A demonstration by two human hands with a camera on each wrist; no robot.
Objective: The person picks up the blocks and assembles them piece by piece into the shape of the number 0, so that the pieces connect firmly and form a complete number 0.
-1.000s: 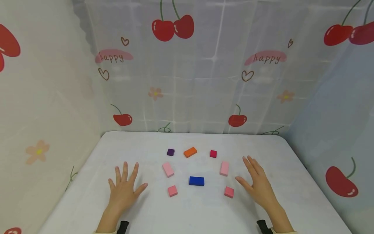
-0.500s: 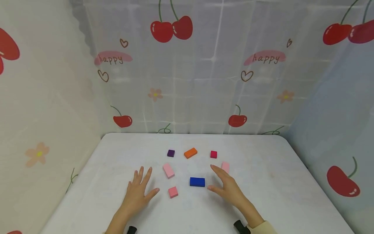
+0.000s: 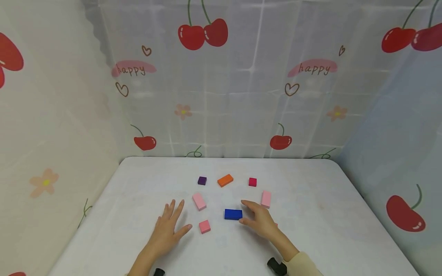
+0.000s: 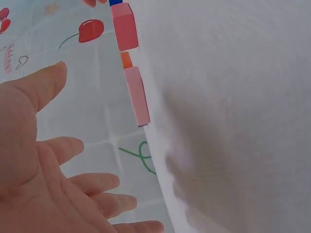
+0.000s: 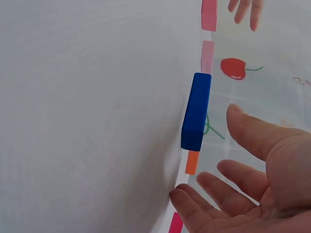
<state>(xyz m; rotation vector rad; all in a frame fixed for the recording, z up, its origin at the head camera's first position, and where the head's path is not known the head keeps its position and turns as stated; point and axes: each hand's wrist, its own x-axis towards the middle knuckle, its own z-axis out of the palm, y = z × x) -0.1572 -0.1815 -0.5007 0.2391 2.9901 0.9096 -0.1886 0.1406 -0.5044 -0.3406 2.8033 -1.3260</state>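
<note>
A blue rectangular block [image 3: 233, 214] lies flat on the white table. My right hand [image 3: 260, 221] hovers at its right end, thumb and fingers spread apart and holding nothing. In the right wrist view, a gap shows between the thumb and the blue block [image 5: 196, 112]. My left hand [image 3: 165, 232] is over the table with fingers spread, also holding nothing. Just to its right are a small pink block [image 3: 204, 226] and, farther back, a longer light pink block [image 3: 199, 201]. Another light pink block [image 3: 266, 199] lies behind my right hand, which hides most of a second small pink block.
Toward the back, a purple block [image 3: 202, 180], an orange block [image 3: 225, 180] and a red block [image 3: 253, 182] are spread in a row. The white table [image 3: 331, 214] meets a curtain [image 3: 235, 115] printed with cherries behind it. Black wrist straps show near the front.
My right hand has moved left across the table to the blue block, passing over the small pink block. The left hand has shifted right, toward the pink blocks. The blocks remain in place.
</note>
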